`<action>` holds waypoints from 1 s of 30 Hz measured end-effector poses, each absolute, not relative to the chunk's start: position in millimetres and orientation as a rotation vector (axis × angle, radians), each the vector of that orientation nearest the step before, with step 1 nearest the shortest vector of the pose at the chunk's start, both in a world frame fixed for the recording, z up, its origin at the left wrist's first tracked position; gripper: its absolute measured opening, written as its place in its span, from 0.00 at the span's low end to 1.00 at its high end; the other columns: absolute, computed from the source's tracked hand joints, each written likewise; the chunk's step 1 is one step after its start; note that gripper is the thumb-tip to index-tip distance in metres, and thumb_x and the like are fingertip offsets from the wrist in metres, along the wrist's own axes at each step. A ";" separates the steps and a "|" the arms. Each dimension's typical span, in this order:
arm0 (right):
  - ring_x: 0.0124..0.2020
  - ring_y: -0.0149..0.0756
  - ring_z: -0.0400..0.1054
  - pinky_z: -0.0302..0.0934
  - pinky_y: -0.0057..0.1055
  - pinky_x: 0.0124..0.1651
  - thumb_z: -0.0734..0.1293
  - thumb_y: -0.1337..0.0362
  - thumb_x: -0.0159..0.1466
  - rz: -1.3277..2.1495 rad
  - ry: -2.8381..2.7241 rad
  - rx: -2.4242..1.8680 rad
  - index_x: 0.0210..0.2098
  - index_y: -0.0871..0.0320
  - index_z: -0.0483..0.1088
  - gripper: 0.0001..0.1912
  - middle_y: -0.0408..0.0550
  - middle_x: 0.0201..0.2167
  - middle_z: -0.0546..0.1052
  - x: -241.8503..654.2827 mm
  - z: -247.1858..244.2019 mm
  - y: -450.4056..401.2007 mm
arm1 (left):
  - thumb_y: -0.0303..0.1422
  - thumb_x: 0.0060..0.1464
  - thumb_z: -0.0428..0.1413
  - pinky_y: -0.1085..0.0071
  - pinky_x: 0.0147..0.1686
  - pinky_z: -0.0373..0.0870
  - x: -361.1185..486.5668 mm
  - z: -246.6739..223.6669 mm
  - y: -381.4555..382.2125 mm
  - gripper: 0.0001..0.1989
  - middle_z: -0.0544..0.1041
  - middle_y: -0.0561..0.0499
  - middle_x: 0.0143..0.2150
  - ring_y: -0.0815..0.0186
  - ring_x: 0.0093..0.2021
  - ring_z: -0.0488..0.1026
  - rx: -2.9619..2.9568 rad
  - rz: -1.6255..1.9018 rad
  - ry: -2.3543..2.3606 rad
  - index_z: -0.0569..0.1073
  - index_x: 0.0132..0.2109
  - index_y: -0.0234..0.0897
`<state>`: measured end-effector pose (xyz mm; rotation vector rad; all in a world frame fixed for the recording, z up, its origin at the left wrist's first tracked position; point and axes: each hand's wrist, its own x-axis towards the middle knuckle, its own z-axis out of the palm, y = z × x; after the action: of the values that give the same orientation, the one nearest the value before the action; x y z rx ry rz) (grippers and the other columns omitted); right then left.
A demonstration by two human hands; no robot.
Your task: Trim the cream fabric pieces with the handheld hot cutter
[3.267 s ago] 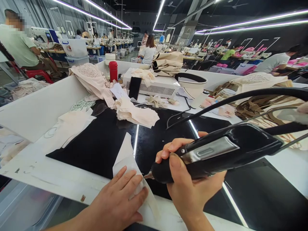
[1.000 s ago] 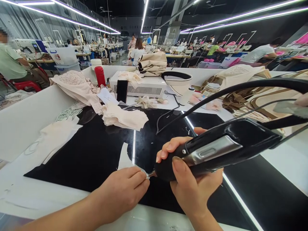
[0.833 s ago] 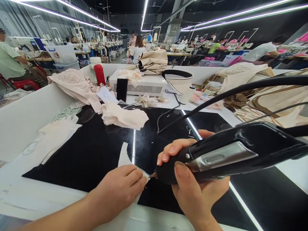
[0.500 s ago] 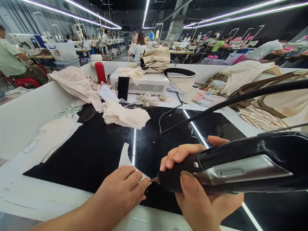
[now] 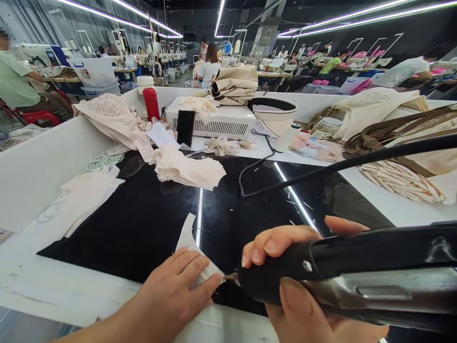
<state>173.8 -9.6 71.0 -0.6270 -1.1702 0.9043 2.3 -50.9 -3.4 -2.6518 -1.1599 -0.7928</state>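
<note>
My right hand (image 5: 285, 267) is wrapped round a thick black corded power tool (image 5: 360, 267), with a silver panel along its side. The tool's thin metal tip touches or nearly touches the right end of a small curved cream cloth piece (image 5: 186, 232). My left hand (image 5: 182, 281) presses this cloth against the black glossy board (image 5: 150, 224), its fingers together over the lower part and covering much of it. The thumb is mostly hidden. Beyond my hands lies a stack of cream cloth pieces (image 5: 189, 169).
Cream cloth pieces (image 5: 82, 195) lie to the left. A thick black cable (image 5: 332, 169) arches across the right. At the back stand a red bottle (image 5: 151, 104), a phone (image 5: 185, 127), a white vented box (image 5: 221, 126) and a cream bin (image 5: 276, 119). People sit at sewing machines beyond.
The tool and my right hand have shifted slightly right and down in view. The tip stays at the cloth's right end. My left hand still presses the cloth, its fingers slightly changed.
</note>
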 end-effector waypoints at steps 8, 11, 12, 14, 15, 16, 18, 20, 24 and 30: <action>0.27 0.37 0.70 0.71 0.36 0.26 0.76 0.63 0.63 0.890 -1.153 -0.568 0.54 0.46 0.68 0.23 0.41 0.31 0.74 168.8 74.9 -0.1 | 0.29 0.71 0.52 0.54 0.53 0.80 -0.7 -7.3 -54.7 0.13 0.76 0.41 0.50 0.57 0.51 0.77 -2.685 -0.819 -1.189 0.75 0.58 0.36; 0.26 0.35 0.70 0.70 0.34 0.25 0.76 0.62 0.62 0.883 -1.130 -0.534 0.54 0.47 0.68 0.23 0.40 0.31 0.75 164.5 73.5 4.8 | 0.29 0.71 0.52 0.55 0.52 0.81 -1.6 -6.0 -55.9 0.13 0.76 0.40 0.50 0.57 0.51 0.77 -2.689 -0.830 -1.182 0.75 0.57 0.35; 0.26 0.35 0.70 0.70 0.34 0.25 0.76 0.63 0.62 0.884 -1.129 -0.524 0.55 0.47 0.68 0.24 0.40 0.32 0.75 163.5 72.7 5.7 | 0.29 0.70 0.52 0.55 0.52 0.81 -1.4 -5.6 -56.3 0.13 0.76 0.40 0.50 0.57 0.52 0.76 -2.691 -0.832 -1.183 0.75 0.57 0.35; 0.26 0.35 0.70 0.70 0.34 0.25 0.76 0.63 0.62 0.889 -1.135 -0.510 0.56 0.48 0.68 0.24 0.40 0.32 0.76 162.5 71.4 6.3 | 0.27 0.70 0.53 0.54 0.53 0.80 -0.1 -5.3 -57.2 0.13 0.75 0.39 0.50 0.56 0.53 0.76 -2.705 -0.820 -1.188 0.75 0.58 0.34; 0.27 0.35 0.70 0.70 0.34 0.25 0.76 0.63 0.63 0.893 -1.139 -0.508 0.56 0.48 0.68 0.24 0.40 0.33 0.76 162.5 70.9 6.2 | 0.27 0.69 0.53 0.53 0.54 0.79 1.0 -5.4 -57.5 0.14 0.75 0.39 0.50 0.56 0.53 0.75 -2.714 -0.812 -1.191 0.74 0.58 0.34; 0.27 0.35 0.70 0.70 0.34 0.26 0.76 0.63 0.63 0.895 -1.140 -0.510 0.56 0.48 0.68 0.24 0.41 0.33 0.76 162.6 70.7 6.0 | 0.26 0.68 0.54 0.53 0.54 0.79 2.2 -5.7 -57.7 0.14 0.75 0.39 0.50 0.55 0.53 0.75 -2.719 -0.807 -1.195 0.74 0.59 0.34; 0.27 0.35 0.70 0.70 0.35 0.26 0.76 0.63 0.63 0.902 -1.138 -0.514 0.56 0.48 0.68 0.24 0.41 0.33 0.76 163.3 70.7 5.4 | 0.26 0.67 0.55 0.53 0.54 0.79 4.5 -6.4 -57.7 0.14 0.74 0.40 0.50 0.55 0.53 0.75 -2.715 -0.812 -1.208 0.74 0.58 0.35; 0.27 0.35 0.70 0.70 0.34 0.26 0.76 0.63 0.62 0.903 -1.140 -0.508 0.56 0.47 0.68 0.24 0.40 0.32 0.76 164.1 70.9 4.8 | 0.27 0.67 0.55 0.53 0.53 0.79 6.2 -7.1 -57.4 0.14 0.74 0.40 0.50 0.54 0.53 0.75 -2.698 -0.832 -1.220 0.74 0.58 0.36; 0.27 0.35 0.70 0.71 0.35 0.27 0.75 0.65 0.64 0.902 -1.157 -0.532 0.56 0.46 0.68 0.24 0.40 0.32 0.76 165.5 71.2 4.0 | 0.30 0.69 0.55 0.49 0.54 0.79 7.1 -7.7 -57.6 0.13 0.74 0.41 0.51 0.54 0.53 0.75 -2.651 -0.876 -1.236 0.75 0.57 0.38; 0.26 0.36 0.71 0.71 0.35 0.25 0.75 0.65 0.63 0.893 -1.148 -0.506 0.56 0.47 0.69 0.23 0.42 0.32 0.76 164.2 72.7 6.3 | 0.30 0.68 0.55 0.50 0.56 0.78 8.0 -4.7 -60.6 0.13 0.74 0.41 0.52 0.54 0.55 0.75 -2.673 -0.886 -1.250 0.75 0.57 0.39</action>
<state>164.2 6.3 72.7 -0.5059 -1.1483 0.8930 8.0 -60.6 -4.7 -2.6731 -1.2503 -0.8864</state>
